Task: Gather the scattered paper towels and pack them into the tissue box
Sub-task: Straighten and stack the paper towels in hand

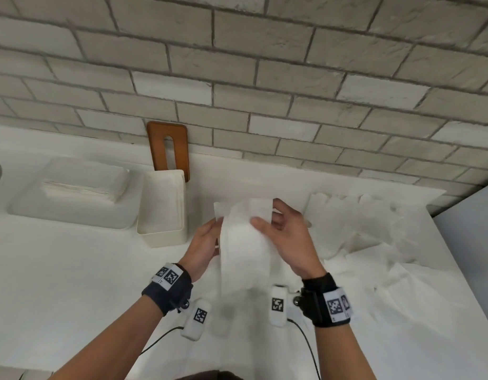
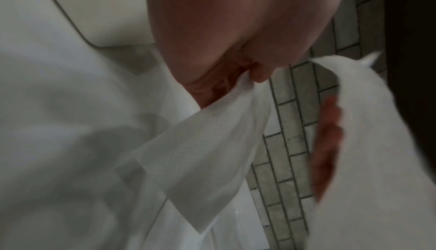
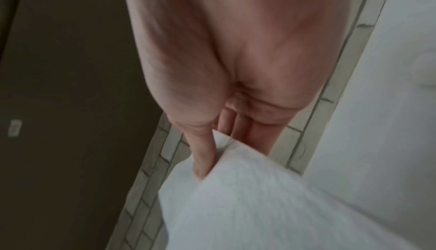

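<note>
A white paper towel (image 1: 244, 239) hangs in the air between both hands, above the white counter. My left hand (image 1: 207, 242) pinches its left edge; in the left wrist view the towel (image 2: 207, 142) is caught between thumb and fingers (image 2: 258, 74). My right hand (image 1: 281, 231) pinches the towel's upper right part, with the thumb (image 3: 204, 153) pressed on the towel (image 3: 247, 198). The cream tissue box (image 1: 163, 209) stands open just left of the hands, with folded towels inside. Several loose towels (image 1: 374, 229) lie crumpled at the right.
A brown slotted lid (image 1: 168, 149) leans against the brick wall behind the box. A white tray (image 1: 70, 215) holding a flat stack of towels sits at the left. The counter's right edge (image 1: 442, 229) drops off beside the loose towels.
</note>
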`<action>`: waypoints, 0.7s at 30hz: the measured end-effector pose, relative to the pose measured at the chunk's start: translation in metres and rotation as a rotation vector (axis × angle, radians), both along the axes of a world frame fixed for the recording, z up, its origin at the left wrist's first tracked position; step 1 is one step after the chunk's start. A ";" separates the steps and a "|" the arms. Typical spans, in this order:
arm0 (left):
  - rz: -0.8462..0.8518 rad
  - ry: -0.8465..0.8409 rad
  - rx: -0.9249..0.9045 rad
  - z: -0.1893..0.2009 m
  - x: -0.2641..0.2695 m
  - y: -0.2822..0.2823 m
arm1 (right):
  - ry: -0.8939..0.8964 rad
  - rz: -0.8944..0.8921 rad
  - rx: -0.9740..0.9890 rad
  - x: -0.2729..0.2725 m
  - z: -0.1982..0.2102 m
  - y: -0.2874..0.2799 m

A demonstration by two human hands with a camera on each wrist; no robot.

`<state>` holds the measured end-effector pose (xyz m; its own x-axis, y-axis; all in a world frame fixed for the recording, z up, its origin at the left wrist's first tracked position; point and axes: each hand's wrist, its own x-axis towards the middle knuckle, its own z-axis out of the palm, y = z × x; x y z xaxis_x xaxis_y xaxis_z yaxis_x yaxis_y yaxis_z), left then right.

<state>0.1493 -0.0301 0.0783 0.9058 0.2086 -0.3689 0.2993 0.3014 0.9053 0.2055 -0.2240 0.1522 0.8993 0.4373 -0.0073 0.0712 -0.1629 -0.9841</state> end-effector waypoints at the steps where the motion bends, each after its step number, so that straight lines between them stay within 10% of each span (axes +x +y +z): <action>1: 0.026 0.009 -0.020 0.002 0.000 0.003 | -0.016 -0.030 -0.045 0.002 -0.008 0.013; 13: 0.056 -0.009 -0.068 0.034 -0.006 0.065 | -0.350 -0.098 -0.327 0.008 -0.023 0.107; 21: 0.244 -0.172 0.169 0.036 0.014 0.113 | -0.224 -0.259 -0.011 -0.016 -0.045 0.164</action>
